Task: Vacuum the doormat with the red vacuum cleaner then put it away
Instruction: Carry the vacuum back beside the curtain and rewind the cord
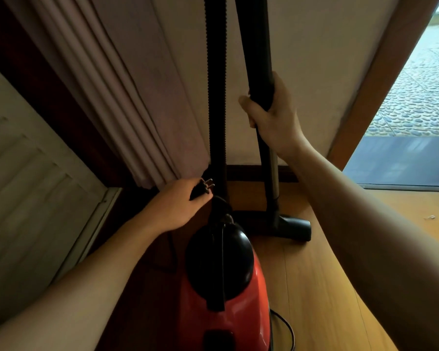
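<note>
The red vacuum cleaner (pixel 228 300) stands on the wooden floor at the bottom centre, its black top facing the wall. Its ribbed black hose (pixel 217 97) rises straight up along the wall. My right hand (pixel 271 115) grips the black wand (pixel 259 59), which stands upright with its floor nozzle (pixel 293 225) on the floor by the skirting. My left hand (pixel 178 203) holds the black power plug (pixel 203 190), prongs pointing right, next to the hose base. No doormat is in view.
A folded pale curtain (pixel 127 92) hangs at the left of the corner. A white louvred door (pixel 31 178) is at far left. A wooden door frame (pixel 380 79) and an open doorway to pebbled paving (pixel 421 92) lie at right. A loop of black cord (pixel 285 330) lies beside the vacuum.
</note>
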